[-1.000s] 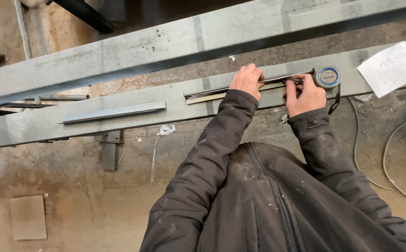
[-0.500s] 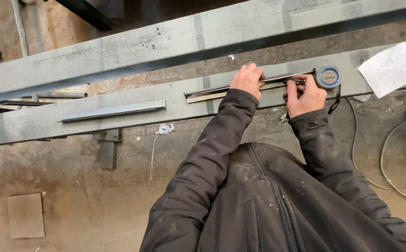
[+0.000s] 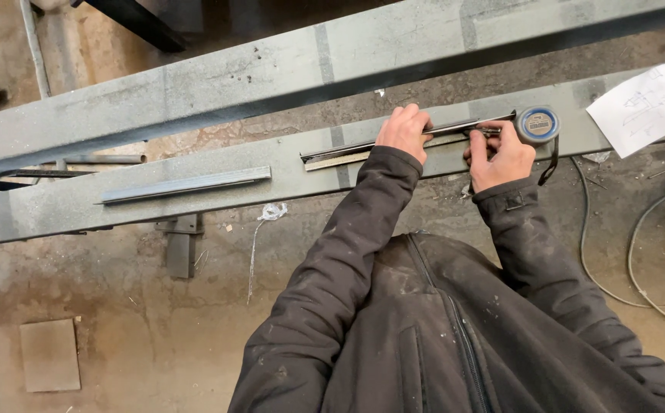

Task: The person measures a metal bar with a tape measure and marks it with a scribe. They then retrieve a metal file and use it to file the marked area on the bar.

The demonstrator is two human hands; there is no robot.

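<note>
Workshop floor: stained concrete, two grey steel beams running across it, the near beam [image 3: 195, 200] carrying your work.

Item, strip [image 3: 363, 151]: a thin dark metal strip lying along the near beam, at 12 o'clock from your chest. Your left hand [image 3: 404, 131] is pressing down on it, fingers curled over its far edge.

Item, tape measure [image 3: 537, 125]: round case sitting at the strip's right end. Your right hand [image 3: 501, 155] is pinching something small against the strip beside the case; what it is, I cannot tell.

Item, short bar [image 3: 187, 184]: lying loose at 10 o'clock. Paper sheet [image 3: 638, 109] at 2 o'clock; cables [image 3: 616, 268] at 3 o'clock.

Risk: the strip is lying unclamped, so easing your left hand would probably be letting it slide and spoiling the reading. The case is sitting near the beam edge and could be rolling off.
</note>
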